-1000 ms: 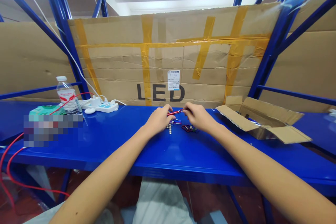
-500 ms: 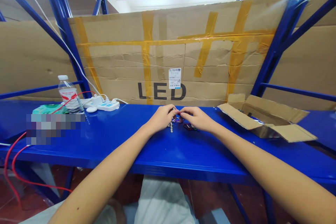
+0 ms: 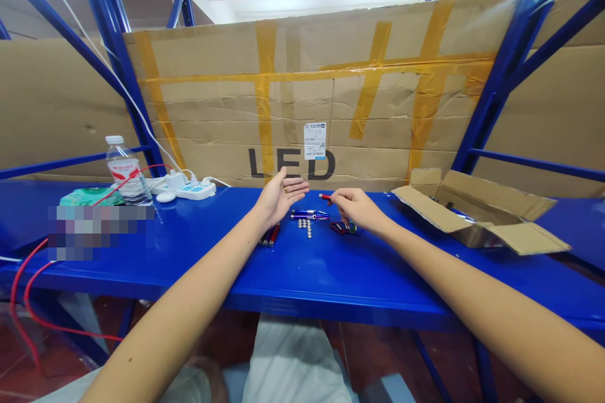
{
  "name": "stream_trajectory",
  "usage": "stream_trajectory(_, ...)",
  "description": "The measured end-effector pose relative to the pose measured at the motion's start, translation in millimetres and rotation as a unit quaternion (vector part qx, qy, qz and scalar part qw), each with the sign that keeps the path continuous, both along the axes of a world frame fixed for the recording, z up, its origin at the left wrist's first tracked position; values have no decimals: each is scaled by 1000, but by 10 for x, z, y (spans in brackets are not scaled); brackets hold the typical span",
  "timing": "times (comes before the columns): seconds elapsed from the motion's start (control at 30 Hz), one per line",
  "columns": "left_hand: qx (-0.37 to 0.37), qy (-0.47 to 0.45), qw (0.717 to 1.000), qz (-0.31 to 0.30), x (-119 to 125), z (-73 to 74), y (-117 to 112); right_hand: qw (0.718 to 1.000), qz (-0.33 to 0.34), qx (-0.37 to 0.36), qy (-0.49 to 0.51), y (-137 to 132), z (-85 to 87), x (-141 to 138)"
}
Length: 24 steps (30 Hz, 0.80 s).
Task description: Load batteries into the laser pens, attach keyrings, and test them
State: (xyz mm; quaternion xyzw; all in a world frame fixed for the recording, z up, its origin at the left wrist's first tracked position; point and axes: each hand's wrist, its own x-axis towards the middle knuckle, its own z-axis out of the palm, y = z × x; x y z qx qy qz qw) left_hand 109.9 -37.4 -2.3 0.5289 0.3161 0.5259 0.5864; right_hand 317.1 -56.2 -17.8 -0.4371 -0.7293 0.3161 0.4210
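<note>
My left hand [image 3: 282, 196] is held above the blue table, palm turned toward the right and fingers stretched out, with nothing in it. In my right hand [image 3: 352, 208], thumb and fingers pinch a small red tube [image 3: 324, 196] with a pale tip that points left. Between the hands lie shiny blue-purple tubes [image 3: 307, 215]. Just in front of them are several small round silver pieces [image 3: 309, 227], like button cells, in short rows. Dark and coloured carabiner clips [image 3: 341, 228] lie below my right hand. Red and black tubes [image 3: 271, 237] are partly hidden by my left wrist.
An open cardboard box [image 3: 477, 214] stands at the right with some items inside. At the left are a water bottle [image 3: 126, 170], a green packet [image 3: 87, 196], a white power strip [image 3: 191, 189] and red cables [image 3: 28, 289]. A large cardboard sheet [image 3: 212, 113] backs the table [image 3: 302, 280].
My hands have parted: the left moved left and opened, while the right drew slightly right with the red tube. The blue-purple tubes and the red and black tubes now show.
</note>
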Motion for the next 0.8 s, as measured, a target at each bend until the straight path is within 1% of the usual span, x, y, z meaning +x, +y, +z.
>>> stream_trajectory(0.13, -39, -34, 999, 1, -93, -16, 57, 999, -24, 31, -27, -17, 37, 9)
stream_trajectory(0.23, -51, -36, 998, 3, -97, -31, 66, 996, -40, 60, -48, -40, 54, 2)
stream_trajectory(0.37, -58, -25, 998, 12, -71, -19, 43, 992, -44, 98, -72, -40, 46, -1)
stream_trajectory(0.5, -76, -39, 996, 25, -53, 4, 24, 986, -57, 113, -109, -17, 30, 0)
stream_trajectory(0.6, -88, -48, 995, 23, -43, 13, 19, 982, -60, 127, -127, -12, 28, 0)
stream_trajectory(0.8, -90, -52, 994, 24, -28, 15, 13, 981, -68, 120, -135, -26, 29, -8)
